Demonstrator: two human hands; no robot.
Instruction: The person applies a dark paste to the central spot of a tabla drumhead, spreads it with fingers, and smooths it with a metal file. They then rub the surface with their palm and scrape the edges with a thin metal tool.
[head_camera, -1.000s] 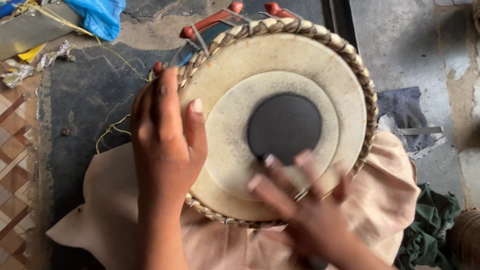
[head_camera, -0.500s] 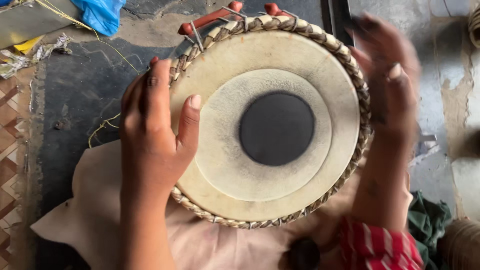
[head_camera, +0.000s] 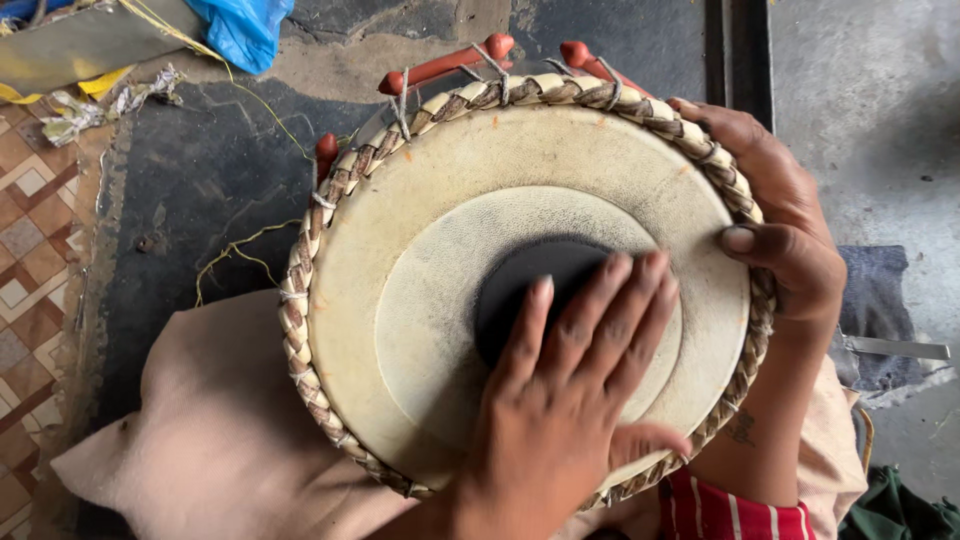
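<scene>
A round hand drum (head_camera: 430, 200) with a pale skin head, a black centre spot (head_camera: 520, 275) and a braided leather rim (head_camera: 300, 300) sits in front of me. My left hand (head_camera: 560, 400) lies flat on the head, fingers together, covering the right part of the black spot. My right hand (head_camera: 780, 230) wraps the right side of the rim, thumb resting on the skin. A red striped sleeve (head_camera: 730, 510) shows at the bottom.
Red wooden pegs (head_camera: 440, 65) stick out beyond the drum's far edge. A beige cloth (head_camera: 210, 430) lies under the drum. A blue plastic bag (head_camera: 240, 25) is at top left, patterned tiles (head_camera: 30, 260) at left, and grey cloth (head_camera: 880, 300) at right.
My left hand has left the left rim and now rests flat on the middle of the head. My right hand has come from the near skin to grip the right rim.
</scene>
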